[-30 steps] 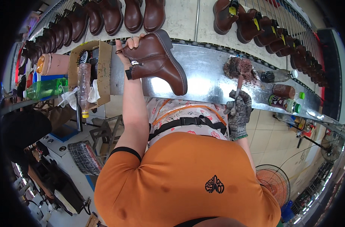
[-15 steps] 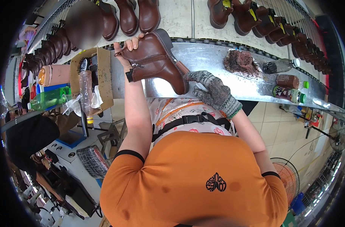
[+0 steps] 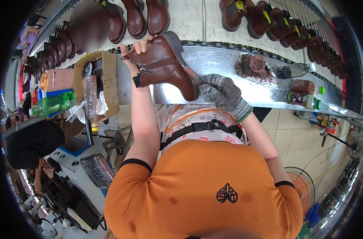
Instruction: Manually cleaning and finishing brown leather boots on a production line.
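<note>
"One view, head: what has been changed?"

"The brown applicator (image 3: 190, 72), clenched in the gloved right hand (image 3: 222, 91), has been moved from the dark clump (image 3: 253, 66) to the boot (image 3: 159, 65); sole contact is judged established. The boot is gripped by the left hand (image 3: 136, 49) above the metal worktop (image 3: 217, 61); a fan (image 3: 303, 186) is placed rightward."

The glossy brown boot (image 3: 159, 65) was held tilted above the surface (image 3: 219, 59), zip facing up, toe downward-right; a reddish-brown tool (image 3: 190, 72) met its sole edge.

Head-worn fisheye, looking down, near both hands (image 3: 139, 47) (image 3: 221, 92)
</note>
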The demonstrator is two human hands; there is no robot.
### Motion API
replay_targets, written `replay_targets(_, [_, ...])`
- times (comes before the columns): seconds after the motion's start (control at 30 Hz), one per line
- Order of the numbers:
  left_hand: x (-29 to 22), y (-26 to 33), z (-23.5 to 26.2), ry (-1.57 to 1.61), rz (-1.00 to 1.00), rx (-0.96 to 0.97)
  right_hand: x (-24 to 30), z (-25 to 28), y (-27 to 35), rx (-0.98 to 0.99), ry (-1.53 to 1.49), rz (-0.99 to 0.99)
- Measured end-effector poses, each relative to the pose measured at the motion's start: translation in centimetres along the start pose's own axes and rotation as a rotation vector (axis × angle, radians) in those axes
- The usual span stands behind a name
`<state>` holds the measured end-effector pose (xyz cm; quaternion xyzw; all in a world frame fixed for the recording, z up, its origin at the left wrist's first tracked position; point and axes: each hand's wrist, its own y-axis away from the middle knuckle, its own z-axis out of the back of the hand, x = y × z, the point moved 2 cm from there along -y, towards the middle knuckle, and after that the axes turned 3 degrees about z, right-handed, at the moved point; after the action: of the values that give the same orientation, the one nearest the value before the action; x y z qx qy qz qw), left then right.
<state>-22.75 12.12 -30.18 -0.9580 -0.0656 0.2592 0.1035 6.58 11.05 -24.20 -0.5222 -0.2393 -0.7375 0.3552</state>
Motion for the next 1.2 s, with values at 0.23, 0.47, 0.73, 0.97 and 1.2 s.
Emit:
replay_targets(0.23, [0.3,-0.3,-0.2,0.033,0.019,-0.028,-0.9,1.4,0.6,0.030,0.141,0.119])
replay_targets(0.47, [0.2,-1.0,0.7,0.005,0.022,-0.166,-1.8,1.6,3.8,0.051,0.171,0.040])
replay_targets(0.73, [0.5,-3.6,1.6,-0.208,-0.034,-0.384,-3.9,0.8,6.7,-0.070,0.045,-0.078])
replay_targets(0.97, [4.8,-4.6,1.9,-0.647,-0.253,-0.672,-8.5,-0.3,8.2,-0.501,-1.161,-0.469])
replay_targets(1.2, [4.4,-4.5,1.2,-1.509,-0.476,-0.638,-8.4,-0.3,9.1,-0.579,-1.329,-0.513])
